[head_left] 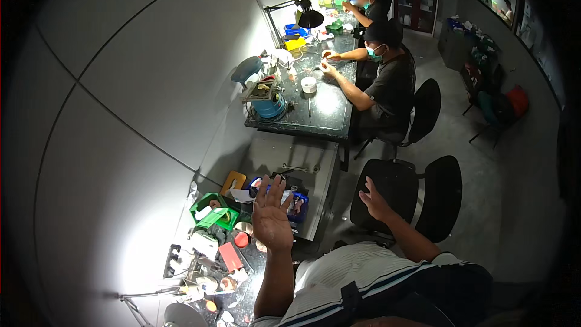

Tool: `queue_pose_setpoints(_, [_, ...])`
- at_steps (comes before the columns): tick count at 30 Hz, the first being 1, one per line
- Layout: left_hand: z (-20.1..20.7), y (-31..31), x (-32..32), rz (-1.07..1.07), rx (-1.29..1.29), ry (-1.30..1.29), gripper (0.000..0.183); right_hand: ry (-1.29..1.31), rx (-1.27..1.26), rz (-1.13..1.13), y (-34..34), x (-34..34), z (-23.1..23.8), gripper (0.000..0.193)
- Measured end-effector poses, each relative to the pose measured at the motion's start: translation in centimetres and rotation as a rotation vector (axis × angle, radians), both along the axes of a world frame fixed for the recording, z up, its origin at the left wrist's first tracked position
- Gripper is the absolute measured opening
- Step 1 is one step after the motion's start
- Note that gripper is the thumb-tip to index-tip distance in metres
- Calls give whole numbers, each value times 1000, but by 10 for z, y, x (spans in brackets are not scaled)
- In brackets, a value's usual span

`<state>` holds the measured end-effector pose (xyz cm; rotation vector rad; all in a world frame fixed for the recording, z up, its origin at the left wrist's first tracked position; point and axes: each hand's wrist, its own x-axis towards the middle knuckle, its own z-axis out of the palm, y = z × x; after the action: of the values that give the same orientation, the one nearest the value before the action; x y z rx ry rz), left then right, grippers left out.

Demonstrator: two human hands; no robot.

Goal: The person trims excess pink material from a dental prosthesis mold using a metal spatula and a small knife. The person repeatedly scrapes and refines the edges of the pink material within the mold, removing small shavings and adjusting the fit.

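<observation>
My left hand (272,225) is raised, palm showing and fingers stretched upward, with nothing in it. Behind it in the picture is a cluttered bench with a green bin (206,204), a red round lid-like piece (241,240) and a flat red rectangular piece (230,257). A blue tray (298,207) with small items shows just right of that hand. My right hand (377,204) is also held up and empty, its fingers apart, in front of a black office chair (393,184).
A grey side surface (330,175) carries a wrench (295,168). Beyond stands a dark workbench (290,126) with a blue pot-shaped device (269,106), a white tub (308,85) and a black lamp (310,18). Masked people (393,72) sit working along it.
</observation>
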<state>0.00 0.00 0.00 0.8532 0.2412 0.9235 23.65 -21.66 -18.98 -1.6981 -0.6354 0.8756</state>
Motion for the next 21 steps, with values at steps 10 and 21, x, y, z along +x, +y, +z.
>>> queue_pose_setpoints(10, [-43,12,-25,17,-119,167,78,15,-50,-74,-8,3,0,102])
queue_pose_setpoints(21, [-57,6,-60,89,-180,225,77,-3,-112,60,10,1,-8,101])
